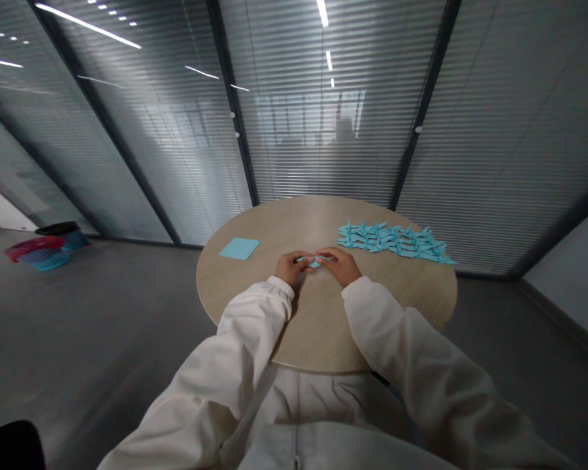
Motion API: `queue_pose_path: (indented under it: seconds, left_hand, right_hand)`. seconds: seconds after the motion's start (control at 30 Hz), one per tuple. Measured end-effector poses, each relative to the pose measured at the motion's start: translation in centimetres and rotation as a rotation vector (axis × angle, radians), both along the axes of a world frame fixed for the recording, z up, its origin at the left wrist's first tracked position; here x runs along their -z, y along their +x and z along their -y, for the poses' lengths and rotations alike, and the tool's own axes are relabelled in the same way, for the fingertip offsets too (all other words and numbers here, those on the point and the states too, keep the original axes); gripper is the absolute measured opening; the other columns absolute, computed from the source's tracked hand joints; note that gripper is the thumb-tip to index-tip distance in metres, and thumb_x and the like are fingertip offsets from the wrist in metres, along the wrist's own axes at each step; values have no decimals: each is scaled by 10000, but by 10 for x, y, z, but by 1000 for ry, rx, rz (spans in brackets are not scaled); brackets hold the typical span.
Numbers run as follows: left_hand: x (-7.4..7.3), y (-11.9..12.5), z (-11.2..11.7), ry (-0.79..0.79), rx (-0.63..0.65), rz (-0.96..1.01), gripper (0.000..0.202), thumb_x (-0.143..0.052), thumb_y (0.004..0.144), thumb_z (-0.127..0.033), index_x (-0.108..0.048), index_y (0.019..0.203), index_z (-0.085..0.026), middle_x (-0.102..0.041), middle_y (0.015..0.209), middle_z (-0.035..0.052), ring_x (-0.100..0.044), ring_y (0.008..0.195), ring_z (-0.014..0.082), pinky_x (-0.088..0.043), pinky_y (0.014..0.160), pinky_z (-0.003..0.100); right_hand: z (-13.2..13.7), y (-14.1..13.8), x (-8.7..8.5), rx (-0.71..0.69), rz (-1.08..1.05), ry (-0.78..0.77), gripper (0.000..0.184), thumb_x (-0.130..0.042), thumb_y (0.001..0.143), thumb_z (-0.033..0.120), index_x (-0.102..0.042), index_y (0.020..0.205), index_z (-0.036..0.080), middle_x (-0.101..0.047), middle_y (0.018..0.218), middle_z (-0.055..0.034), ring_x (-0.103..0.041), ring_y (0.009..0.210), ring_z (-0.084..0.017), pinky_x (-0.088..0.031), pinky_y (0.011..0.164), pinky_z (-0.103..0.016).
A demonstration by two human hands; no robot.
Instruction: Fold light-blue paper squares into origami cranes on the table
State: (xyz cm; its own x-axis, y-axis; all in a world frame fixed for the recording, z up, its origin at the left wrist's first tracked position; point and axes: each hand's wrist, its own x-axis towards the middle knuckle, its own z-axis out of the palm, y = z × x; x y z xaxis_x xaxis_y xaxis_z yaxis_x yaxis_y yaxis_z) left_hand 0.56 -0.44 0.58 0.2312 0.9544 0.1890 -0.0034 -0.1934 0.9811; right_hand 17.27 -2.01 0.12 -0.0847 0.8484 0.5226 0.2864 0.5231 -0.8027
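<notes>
Between my two hands is a small folded piece of blue origami paper, held just over the middle of the round table. My left hand pinches its left side with thumb and fingers. On the opposite side, my right hand grips the paper the same way, the thumbs close together. Much of the paper is hidden by the fingers, so its exact folded shape cannot be made out. To the left lies a flat stack of square blue paper. Several folded blue paper cranes stand in rows to the right.
The round wooden table reaches up to my body. Behind it stands a glass partition with blinds. Two bins sit on the floor at the far left, a blue basket with a red liner and a dark-rimmed one.
</notes>
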Motion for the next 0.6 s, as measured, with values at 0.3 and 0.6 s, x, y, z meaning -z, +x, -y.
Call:
queue_pose_path:
  seconds: [0.3,0.6]
  left_hand:
    - [-9,1,9,148,-116,-124,301,-704,634,-397,-704,776,-133,-708,768,66,-651,622,158,-514,597,242]
    - [-12,2,10,149,-100,-60,307,-698,634,-405,-690,758,-124,-700,774,70,-653,627,162,-513,625,259]
  right_hand:
    - [-6,3,5,41,37,60,210,-641,728,391,-703,816,210,-690,817,-54,-618,749,-177,-483,725,-310]
    - [-2,1,-1,76,6,104,192,-631,744,392,-707,749,216,-688,772,-47,-617,730,-182,-475,723,-311]
